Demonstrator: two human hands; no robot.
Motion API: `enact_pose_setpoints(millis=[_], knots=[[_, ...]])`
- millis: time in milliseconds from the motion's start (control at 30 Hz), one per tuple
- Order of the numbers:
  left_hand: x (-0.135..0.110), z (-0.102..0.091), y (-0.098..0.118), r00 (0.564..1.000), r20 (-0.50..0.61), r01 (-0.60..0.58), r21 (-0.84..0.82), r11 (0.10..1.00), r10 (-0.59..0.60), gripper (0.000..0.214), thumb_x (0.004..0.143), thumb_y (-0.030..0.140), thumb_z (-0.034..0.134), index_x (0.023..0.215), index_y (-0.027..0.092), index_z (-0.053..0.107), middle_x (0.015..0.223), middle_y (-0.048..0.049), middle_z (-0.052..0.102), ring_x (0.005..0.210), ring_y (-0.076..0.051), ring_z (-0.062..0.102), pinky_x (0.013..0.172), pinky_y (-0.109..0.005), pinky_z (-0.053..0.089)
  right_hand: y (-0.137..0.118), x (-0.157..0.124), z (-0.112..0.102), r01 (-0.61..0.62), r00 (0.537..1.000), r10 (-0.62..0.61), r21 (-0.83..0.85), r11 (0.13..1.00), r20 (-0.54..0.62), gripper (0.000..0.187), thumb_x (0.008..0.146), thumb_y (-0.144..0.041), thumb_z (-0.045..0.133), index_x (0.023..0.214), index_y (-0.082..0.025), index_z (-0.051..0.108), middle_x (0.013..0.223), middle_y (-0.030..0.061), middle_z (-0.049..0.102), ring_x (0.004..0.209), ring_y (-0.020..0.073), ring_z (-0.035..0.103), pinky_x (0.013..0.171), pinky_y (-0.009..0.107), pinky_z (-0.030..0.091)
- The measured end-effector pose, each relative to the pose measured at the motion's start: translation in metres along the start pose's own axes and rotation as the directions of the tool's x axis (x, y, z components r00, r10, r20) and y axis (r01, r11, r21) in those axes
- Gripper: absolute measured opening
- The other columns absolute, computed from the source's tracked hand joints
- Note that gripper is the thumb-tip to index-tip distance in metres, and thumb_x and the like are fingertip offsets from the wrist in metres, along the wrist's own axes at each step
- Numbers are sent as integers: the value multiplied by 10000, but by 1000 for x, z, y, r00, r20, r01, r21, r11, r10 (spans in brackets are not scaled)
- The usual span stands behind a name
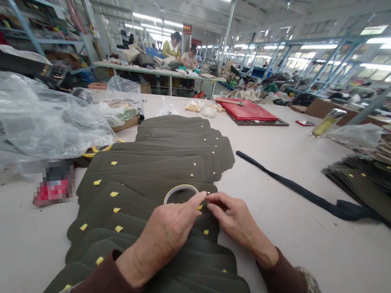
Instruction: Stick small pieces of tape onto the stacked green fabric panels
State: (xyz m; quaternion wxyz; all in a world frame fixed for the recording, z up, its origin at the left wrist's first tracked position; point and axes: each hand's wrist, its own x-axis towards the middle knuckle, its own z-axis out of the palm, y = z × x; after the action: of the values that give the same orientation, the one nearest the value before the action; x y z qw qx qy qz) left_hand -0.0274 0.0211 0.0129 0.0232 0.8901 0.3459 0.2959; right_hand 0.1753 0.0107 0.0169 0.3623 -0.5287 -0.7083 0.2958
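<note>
Overlapping dark olive sheet pieces (156, 168) fan out across the table in front of me, dotted with small yellow tape bits (115, 194) and metal studs (194, 164). Over their right edge, my left hand (170, 225) has its fingers closed together, the index fingertip beside a small metal stud (208, 193). My right hand (235, 214) meets it there, thumb and index finger pinched close to that stud. What either hand grips, if anything, is too small to tell. Just behind my left fingers lies a roll of yellow tape (180, 187), partly covered by the hand.
A dark strap (289, 186) lies to the right, near a stack of olive pieces (361, 186). Further back are a red board (247, 109), bags of small metal parts (193, 105) and a bottle (328, 122). Clear plastic bags (37, 120) heap at left. Two people work at a far table.
</note>
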Motion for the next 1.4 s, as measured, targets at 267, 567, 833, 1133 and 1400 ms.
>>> enact_pose_setpoints(millis=[267, 567, 833, 1133, 1400], knots=[[2, 3, 3, 999, 20, 26, 32, 999, -27, 263, 963, 242, 417, 1217, 173, 406, 826, -18, 697, 661, -140, 663, 572, -232, 476, -9, -1, 11, 353, 931, -357, -63, 934, -72, 158, 874, -146, 503, 888, -202, 649, 814, 45, 673, 761, 160, 622, 720, 277, 499], [5, -2, 6, 994, 74, 83, 5, 997, -83, 185, 959, 176, 356, 861, 205, 510, 692, 25, 585, 612, -127, 596, 527, -231, 407, -11, -3, 23, 250, 938, -282, -170, 953, -200, 142, 787, -124, 523, 736, -177, 644, 642, 21, 628, 571, 133, 569, 562, 248, 457], [4, -4, 6, 999, 48, 16, 50, 999, -18, 180, 948, 160, 380, 885, 192, 546, 752, 3, 581, 680, -123, 552, 627, -225, 442, 0, 11, 19, -367, 902, 433, 515, 774, -7, 187, 688, -330, 675, 686, -148, 633, 487, -29, 593, 381, 95, 537, 393, 201, 442], [14, -12, 6, 892, 411, 71, 287, 955, -190, 112, 898, 125, 476, 899, 182, 572, 886, -42, 618, 781, -189, 559, 673, -301, 501, 30, 9, 0, -411, 903, 429, 372, 832, 37, 276, 714, -408, 702, 748, -135, 702, 558, -4, 626, 437, 89, 554, 444, 200, 467], [9, -10, 6, 885, 420, 102, 244, 964, -200, 97, 902, 136, 478, 912, 188, 560, 903, -37, 610, 809, -212, 565, 677, -339, 518, 18, 6, 2, -321, 945, 320, -6, 947, 67, 158, 779, -259, 596, 716, -159, 700, 562, -7, 629, 477, 107, 528, 453, 205, 398]])
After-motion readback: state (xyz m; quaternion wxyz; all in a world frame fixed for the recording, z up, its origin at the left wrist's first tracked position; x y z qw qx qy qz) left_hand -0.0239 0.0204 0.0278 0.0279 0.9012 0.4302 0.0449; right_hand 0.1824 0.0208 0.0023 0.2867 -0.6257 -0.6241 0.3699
